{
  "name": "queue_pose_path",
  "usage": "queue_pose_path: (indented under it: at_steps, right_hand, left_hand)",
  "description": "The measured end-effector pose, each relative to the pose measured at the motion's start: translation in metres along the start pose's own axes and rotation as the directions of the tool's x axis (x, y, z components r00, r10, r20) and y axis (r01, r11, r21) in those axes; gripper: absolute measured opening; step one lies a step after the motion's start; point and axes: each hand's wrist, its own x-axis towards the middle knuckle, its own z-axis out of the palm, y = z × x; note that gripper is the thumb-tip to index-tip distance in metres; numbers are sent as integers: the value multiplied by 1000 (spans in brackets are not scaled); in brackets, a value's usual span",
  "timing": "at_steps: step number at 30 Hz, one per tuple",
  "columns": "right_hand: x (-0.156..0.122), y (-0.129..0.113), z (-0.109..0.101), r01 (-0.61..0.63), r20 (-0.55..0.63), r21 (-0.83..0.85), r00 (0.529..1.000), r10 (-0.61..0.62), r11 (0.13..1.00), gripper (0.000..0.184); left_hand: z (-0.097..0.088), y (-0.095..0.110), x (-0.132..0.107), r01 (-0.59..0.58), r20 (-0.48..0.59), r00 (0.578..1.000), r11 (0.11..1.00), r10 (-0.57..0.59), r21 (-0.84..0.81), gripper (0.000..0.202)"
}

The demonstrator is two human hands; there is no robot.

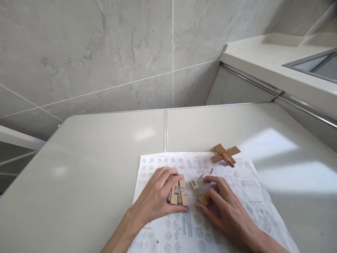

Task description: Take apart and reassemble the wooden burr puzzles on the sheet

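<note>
My left hand rests on a printed instruction sheet, its fingers curled over two notched wooden puzzle pieces that lie side by side. My right hand lies beside it with fingers bent around another wooden piece. That piece is marked with the number 3 on its far end. A finished wooden cross-shaped puzzle stands on the sheet's far right corner, apart from both hands.
The sheet lies on a pale grey table with a seam down its middle. Marbled grey wall tiles rise behind it. A white counter with a sink rim sits at the upper right.
</note>
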Motion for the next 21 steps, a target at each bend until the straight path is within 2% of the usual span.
queue_pose_path:
  at_steps: [3,8,12,18,21]
  right_hand:
    - [2,-2,-3,20,17,32,1000,-21,999,19]
    - [7,-6,-6,124,56,108,990,-131,986,9]
    - [8,-7,-7,159,50,104,985,-165,982,5]
    - [12,-9,-11,235,129,101,960,-247,967,16]
    - [13,-11,-12,248,129,116,956,-262,962,19]
  left_hand:
    - [1,2,1,1,-5,1000,1000,-1,-6,79]
    - [1,6,1,16,-3,1000,1000,-16,-13,78]
    - [4,8,1,11,-13,1000,1000,-11,-12,74]
    - [9,11,1,9,6,1000,999,-9,-39,87]
    - [11,14,2,-8,15,1000,999,9,-48,83]
